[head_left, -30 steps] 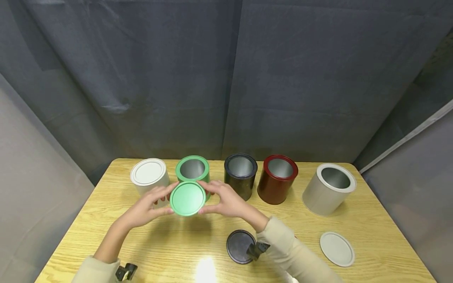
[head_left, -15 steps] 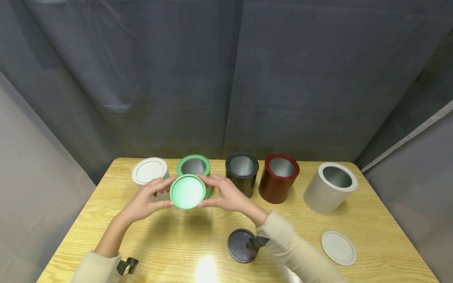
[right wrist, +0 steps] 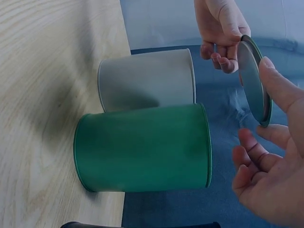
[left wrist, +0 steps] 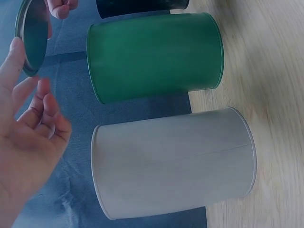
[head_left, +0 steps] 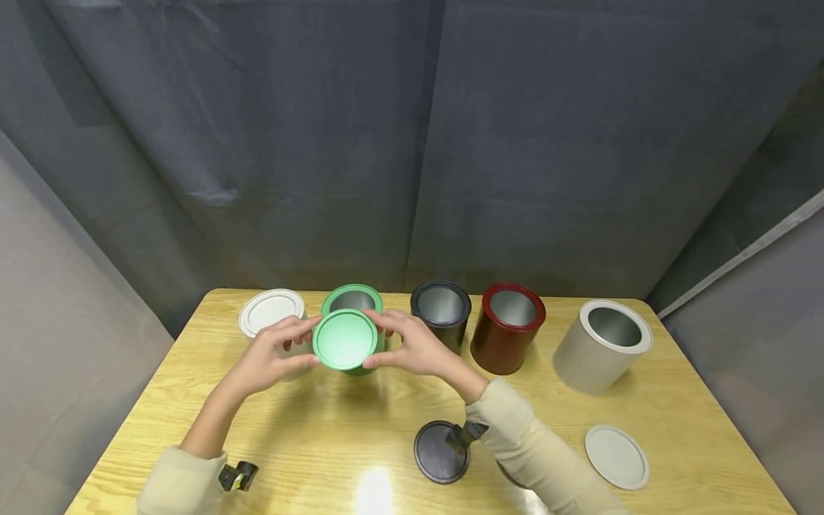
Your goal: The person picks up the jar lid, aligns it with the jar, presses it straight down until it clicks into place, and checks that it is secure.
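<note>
Currently I see the left hand [head_left: 273, 361] and the right hand [head_left: 408, 350] pinching the green lid [head_left: 346, 340] between them, thumbs and fingertips at opposite sides of its rim. My wrist feeds show it held up off the table [head_left: 309, 458], apart from the open green can [left wrist: 154, 58]; the closed white can [left wrist: 173, 164] stands just beside that one

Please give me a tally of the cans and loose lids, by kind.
Open cans: 4 (green can, black can, red can, grey can)
Closed cans: 1 (white can)
Held lids: 1 (green lid)
Lids on table: 2 (black lid, grey lid)
Total: 8
Not counted: mostly hidden thing under right sleeve
</note>
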### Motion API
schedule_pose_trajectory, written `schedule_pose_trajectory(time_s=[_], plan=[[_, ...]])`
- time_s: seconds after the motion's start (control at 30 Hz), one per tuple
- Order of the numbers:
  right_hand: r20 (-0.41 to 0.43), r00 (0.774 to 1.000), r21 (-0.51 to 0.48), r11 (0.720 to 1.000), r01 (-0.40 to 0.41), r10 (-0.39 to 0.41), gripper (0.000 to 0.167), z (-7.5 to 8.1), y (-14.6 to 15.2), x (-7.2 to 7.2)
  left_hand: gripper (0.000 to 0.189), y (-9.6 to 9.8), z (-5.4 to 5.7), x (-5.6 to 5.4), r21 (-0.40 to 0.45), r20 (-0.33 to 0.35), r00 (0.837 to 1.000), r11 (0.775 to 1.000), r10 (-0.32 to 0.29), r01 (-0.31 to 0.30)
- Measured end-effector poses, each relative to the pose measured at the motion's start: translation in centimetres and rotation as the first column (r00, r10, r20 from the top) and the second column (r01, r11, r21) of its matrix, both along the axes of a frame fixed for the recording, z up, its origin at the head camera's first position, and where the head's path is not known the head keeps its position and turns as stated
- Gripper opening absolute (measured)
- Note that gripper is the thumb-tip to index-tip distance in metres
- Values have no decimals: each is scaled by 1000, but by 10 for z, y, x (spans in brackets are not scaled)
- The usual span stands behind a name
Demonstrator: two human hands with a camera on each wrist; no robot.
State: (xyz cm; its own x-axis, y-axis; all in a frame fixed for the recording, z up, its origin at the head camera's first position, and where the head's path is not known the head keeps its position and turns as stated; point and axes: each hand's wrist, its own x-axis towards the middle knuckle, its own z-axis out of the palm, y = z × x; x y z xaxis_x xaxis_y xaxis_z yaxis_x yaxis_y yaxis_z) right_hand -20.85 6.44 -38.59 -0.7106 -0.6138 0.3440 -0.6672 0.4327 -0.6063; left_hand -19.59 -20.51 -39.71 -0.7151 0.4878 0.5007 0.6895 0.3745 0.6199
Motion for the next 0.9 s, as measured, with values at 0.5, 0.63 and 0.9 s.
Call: schedule_pose_trajectory(time_s=[0.5, 0.63, 0.9], plan=[[39, 997, 11, 998, 60, -61, 74, 3, 1, -10, 62, 19, 25, 2, -21, -41, 998, 998, 55, -56], [23, 998, 18, 998, 60, -61, 74, 5, 1, -15, 65, 13, 10, -12, -17, -49, 997, 998, 60, -61], [23, 998, 25, 998, 64, -65, 74, 9, 3, -23, 66, 14, 10, -23, -71, -18, 997, 995, 76, -77]])
